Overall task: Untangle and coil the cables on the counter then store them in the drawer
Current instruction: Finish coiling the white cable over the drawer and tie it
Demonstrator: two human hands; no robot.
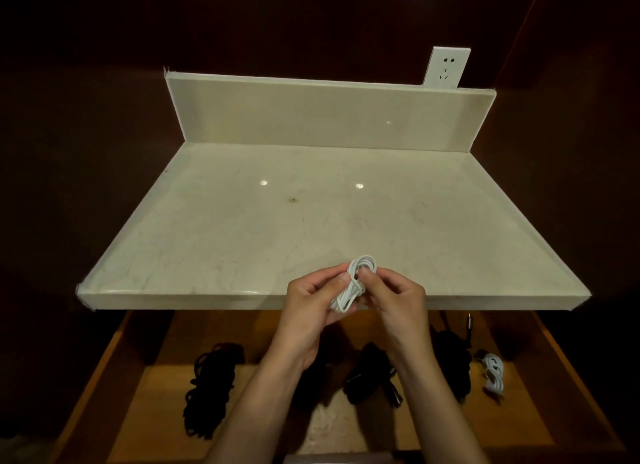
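We held a coiled white cable (pixel 356 283) in both hands, left hand (pixel 313 306) and right hand (pixel 394 299), over the counter (pixel 242 228) edge (black coils (pixel 207 384) lay in the open drawer (pixel 561 377) below).

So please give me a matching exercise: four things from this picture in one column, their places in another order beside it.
Things:
1. white cable
2. small white coil
3. socket
4. left black bundle

Places:
A. on the wall above the backsplash
B. at the drawer's right side
C. held in both hands over the counter edge
D. at the drawer's left side

Pairs: 1-C, 2-B, 3-A, 4-D
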